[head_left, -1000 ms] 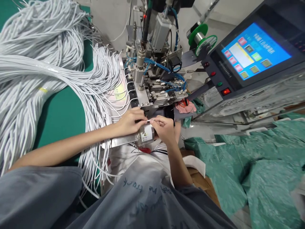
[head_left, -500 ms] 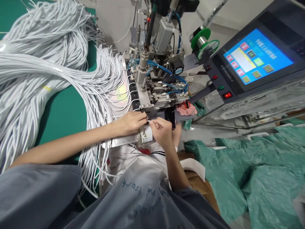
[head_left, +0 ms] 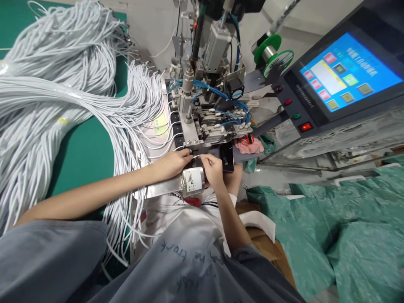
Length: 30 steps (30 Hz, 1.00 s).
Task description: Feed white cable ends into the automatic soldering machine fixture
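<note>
My left hand [head_left: 175, 163] is closed at the front edge of the machine [head_left: 191, 132], its fingertips against the lowest black slot. Just to the right, my right hand [head_left: 213, 169] pinches the end of a thin white cable [head_left: 198, 156] that spans the gap between both hands' fingertips. The fingers hide most of this cable and its tip. Several white cables [head_left: 162, 145] curve from the left into the black holders along the machine's side. Below my hands sits a clear box with a white label [head_left: 193, 180], on a metal plate [head_left: 160, 188].
Large bundles of white cable [head_left: 72, 50] cover the green table [head_left: 85, 147] at left. A touch screen [head_left: 350, 71] stands at upper right, beside a green spool [head_left: 273, 54]. A black tray [head_left: 226, 158] lies right of my hands. Green sheeting [head_left: 356, 210] spreads at lower right.
My right hand has turned slightly and moved a little up, uncovering more of the labelled box. My left hand has shifted slightly left. The view has tilted a little.
</note>
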Each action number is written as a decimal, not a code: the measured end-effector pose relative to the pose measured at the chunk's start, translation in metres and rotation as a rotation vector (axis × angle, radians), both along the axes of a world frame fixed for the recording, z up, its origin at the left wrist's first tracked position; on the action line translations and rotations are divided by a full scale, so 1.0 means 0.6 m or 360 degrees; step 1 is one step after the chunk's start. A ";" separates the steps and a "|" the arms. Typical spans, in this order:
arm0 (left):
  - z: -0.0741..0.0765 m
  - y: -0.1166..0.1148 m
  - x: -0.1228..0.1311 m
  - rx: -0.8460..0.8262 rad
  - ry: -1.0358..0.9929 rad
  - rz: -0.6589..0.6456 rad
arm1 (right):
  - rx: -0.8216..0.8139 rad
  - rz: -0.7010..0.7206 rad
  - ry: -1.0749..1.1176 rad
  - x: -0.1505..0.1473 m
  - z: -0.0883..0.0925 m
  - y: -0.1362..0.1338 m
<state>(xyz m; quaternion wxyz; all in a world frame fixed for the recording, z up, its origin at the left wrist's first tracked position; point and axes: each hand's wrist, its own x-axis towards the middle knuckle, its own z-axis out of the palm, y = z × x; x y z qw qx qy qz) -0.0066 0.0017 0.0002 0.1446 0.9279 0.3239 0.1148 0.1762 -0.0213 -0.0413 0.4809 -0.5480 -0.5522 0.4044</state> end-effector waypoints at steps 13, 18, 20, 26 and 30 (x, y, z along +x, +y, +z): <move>-0.001 0.003 0.003 -0.0025 0.0246 -0.0029 | -0.0400 0.0091 0.0280 0.003 -0.033 0.025; 0.004 0.002 0.004 0.0035 0.0369 -0.0038 | -0.0422 0.0169 0.0266 0.007 -0.036 0.027; 0.006 0.002 0.005 0.0097 0.0410 -0.0070 | -0.0451 0.0209 0.0275 0.008 -0.037 0.029; 0.012 0.000 0.010 0.0295 0.0571 -0.0179 | -0.0463 0.0285 0.0241 0.006 -0.040 0.031; 0.012 -0.001 0.012 0.0377 0.0608 -0.0205 | -0.0425 0.0222 0.0254 0.002 -0.042 0.029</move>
